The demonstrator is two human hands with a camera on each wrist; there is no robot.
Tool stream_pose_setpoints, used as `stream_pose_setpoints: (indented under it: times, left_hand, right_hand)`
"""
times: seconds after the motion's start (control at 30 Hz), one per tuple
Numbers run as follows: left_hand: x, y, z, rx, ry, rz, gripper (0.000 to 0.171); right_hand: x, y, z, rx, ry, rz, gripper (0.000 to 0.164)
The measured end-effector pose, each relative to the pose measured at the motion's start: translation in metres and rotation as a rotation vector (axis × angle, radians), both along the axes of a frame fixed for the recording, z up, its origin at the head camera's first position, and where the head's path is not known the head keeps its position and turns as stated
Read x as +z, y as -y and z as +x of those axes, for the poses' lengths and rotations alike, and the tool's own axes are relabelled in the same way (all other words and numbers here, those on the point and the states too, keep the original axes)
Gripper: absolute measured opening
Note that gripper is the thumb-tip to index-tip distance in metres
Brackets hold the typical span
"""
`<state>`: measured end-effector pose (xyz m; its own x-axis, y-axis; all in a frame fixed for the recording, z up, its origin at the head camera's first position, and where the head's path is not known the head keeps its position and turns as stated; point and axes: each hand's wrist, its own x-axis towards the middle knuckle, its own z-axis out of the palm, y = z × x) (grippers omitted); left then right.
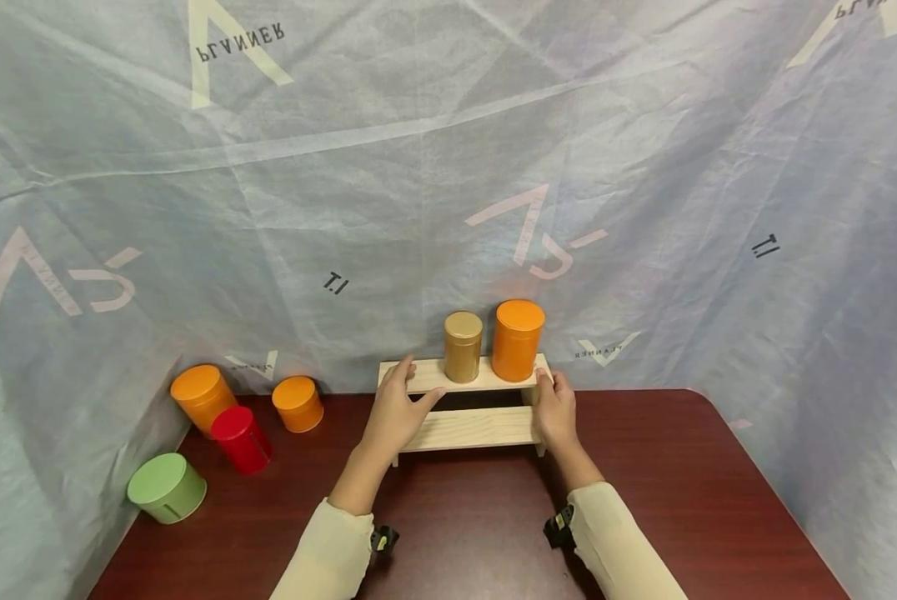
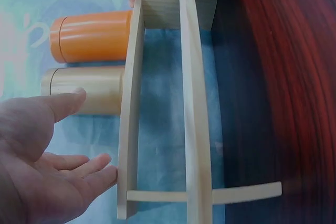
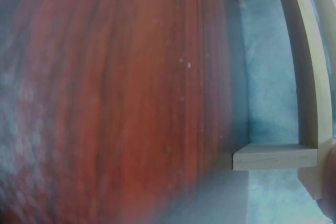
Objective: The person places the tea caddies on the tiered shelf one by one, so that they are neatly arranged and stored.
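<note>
Cream sleeves are seen lowest in the head view, with black wrist cameras worn at the inner side of the cuffs. Both arms are stretched forward over the dark red-brown desk to a two-tier wooden rack, which is placed at the far edge, near the middle. Its right end is gripped by the right hand: the thumb is laid at the upper board, the fingers are curled round the end piece. At the left end, the left hand is held with fingers spread and released, nothing grasped; fingertips are brought right up to the upper board's edge, actual contact cannot be told.

Two lidded tins are carried upright on the upper tier: a gold tin near the middle, and a taller orange tin to its right, near the gripped end. They are set side by side, with a narrow gap between.

Four more tins are grouped at the desk's left side, well apart from the rack: green tin nearest, then red tin, larger orange tin partly hidden behind the red, small orange tin off to the right. The background is covered by grey printed cloth.
</note>
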<state>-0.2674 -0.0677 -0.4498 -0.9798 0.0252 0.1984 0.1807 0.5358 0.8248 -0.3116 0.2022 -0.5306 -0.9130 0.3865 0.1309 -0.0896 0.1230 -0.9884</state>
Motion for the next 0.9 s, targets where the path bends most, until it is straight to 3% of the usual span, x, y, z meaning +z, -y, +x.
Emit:
stream_pose_setpoints:
  times: [0.63, 0.9]
  left_hand:
    - [0.0, 0.031, 0.012, 0.063, -0.031, -0.049, 0.079]
    - [-0.004, 0.045, 0.017, 0.098, 0.006, -0.074, 0.079]
  right_hand:
    - [-0.002, 0.0, -0.002, 0.008, -0.014, -0.033, 0.032]
    - [-0.002, -0.001, -0.004, 0.016, -0.016, -0.058, 0.029]
